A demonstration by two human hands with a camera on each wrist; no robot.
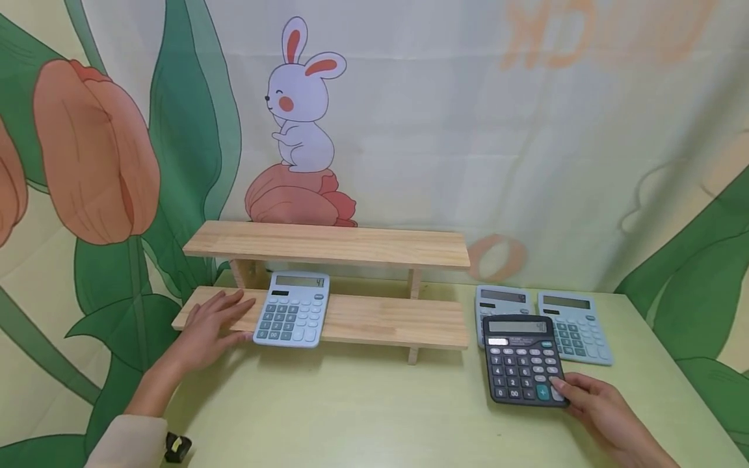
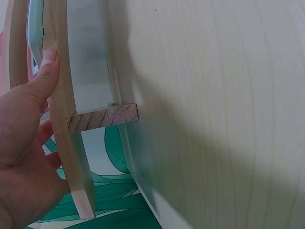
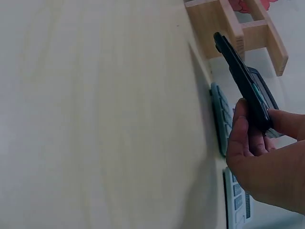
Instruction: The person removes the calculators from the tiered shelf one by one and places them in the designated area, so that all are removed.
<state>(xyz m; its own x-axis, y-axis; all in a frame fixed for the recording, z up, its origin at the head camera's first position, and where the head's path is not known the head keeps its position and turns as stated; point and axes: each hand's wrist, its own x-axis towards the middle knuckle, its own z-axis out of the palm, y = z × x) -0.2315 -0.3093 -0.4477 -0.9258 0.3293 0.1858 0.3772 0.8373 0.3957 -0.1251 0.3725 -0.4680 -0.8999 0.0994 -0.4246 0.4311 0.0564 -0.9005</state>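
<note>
Sleeve and dark object: a pale sleeve (image 1: pixel 129 442) covers the left forearm; a small dark object (image 1: pixel 177 447) with a yellow mark shows just beside it.
Right hand: the right hand (image 1: pixel 599 406) pinches the lower right corner of the black calculator, thumb on the keypad face, fingers bent behind.
Black calculator: the black calculator (image 1: pixel 519 361) is held up off the table, apart from the shelf, and in the head view it hides part of one pale blue calculator.
Table: a pale yellow-green table (image 1: pixel 351 409) spreads beneath everything.
Left hand: the left hand (image 1: pixel 207 331) rests on the left end of the lower board, fingers nearly straight and slightly spread, thumb along the front edge, grasping nothing.
Lower board: the wooden lower board (image 1: pixel 386 318) bears a light blue calculator (image 1: pixel 292 309), just beside the left thumb, its bottom reaching the front edge.
Right side of table: two pale blue calculators (image 1: pixel 576 325) sit side by side, beyond the black one.
Upper board: the bare-wood upper board (image 1: pixel 328 244) stands higher and farther back.
Backdrop: printed cloth (image 1: pixel 421 130) shows a white rabbit (image 1: pixel 304 143) and orange tulips (image 1: pixel 93 149).
</note>
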